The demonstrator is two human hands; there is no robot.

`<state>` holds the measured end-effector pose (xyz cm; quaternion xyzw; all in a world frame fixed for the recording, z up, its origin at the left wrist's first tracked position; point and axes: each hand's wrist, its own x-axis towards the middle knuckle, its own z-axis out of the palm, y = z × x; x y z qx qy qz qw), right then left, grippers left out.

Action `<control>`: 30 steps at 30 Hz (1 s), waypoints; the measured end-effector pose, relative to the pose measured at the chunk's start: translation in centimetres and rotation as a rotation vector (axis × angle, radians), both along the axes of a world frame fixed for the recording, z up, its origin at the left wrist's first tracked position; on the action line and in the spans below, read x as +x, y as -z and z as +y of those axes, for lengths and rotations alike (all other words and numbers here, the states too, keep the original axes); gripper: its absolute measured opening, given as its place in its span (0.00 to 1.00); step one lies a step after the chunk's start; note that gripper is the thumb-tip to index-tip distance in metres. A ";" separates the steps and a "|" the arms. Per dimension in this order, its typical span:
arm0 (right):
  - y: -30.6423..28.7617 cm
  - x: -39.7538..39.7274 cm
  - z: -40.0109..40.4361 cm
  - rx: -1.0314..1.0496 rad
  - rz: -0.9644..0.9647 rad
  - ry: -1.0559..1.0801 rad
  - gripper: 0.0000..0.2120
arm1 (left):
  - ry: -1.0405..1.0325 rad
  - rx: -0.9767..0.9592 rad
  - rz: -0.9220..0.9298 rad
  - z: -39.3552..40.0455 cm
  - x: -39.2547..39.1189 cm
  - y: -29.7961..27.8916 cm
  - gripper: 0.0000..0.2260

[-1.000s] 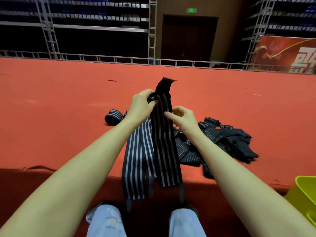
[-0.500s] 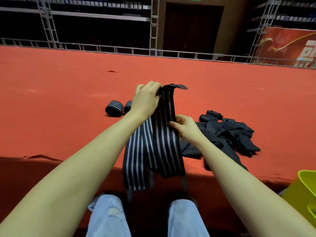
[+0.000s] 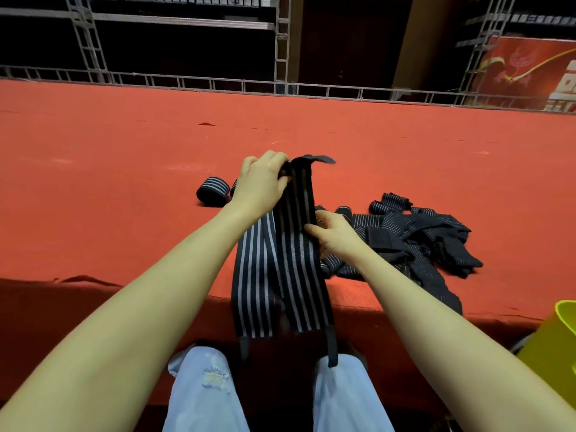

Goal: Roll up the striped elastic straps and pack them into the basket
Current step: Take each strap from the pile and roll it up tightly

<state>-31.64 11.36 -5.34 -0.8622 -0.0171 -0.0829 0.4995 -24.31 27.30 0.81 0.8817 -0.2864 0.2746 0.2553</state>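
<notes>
Between both hands' fingers (image 3: 282, 177), striped strap (image 3: 299, 244)

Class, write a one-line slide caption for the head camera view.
Left hand grips the top of a striped elastic strap, right hand pinches its edge; rolled straps lie behind.

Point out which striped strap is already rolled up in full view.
The rolled strap lying on the red carpet just left of the left hand: a tight coil, while the held strap hangs flat and the pile lies tangled.
</notes>
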 end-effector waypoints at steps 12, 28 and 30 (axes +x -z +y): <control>-0.7 6.6 0.5 0.188 -0.141 0.143 0.13 | 0.099 -0.305 0.368 -0.1 3.8 2.4 0.10; 0.9 13.2 0.6 0.428 -0.113 0.167 0.19 | 0.116 -0.515 0.455 -0.7 9.7 4.1 0.07; 1.4 13.3 0.5 0.406 -0.135 0.173 0.16 | 0.121 -0.481 0.465 -1.1 9.6 4.5 0.06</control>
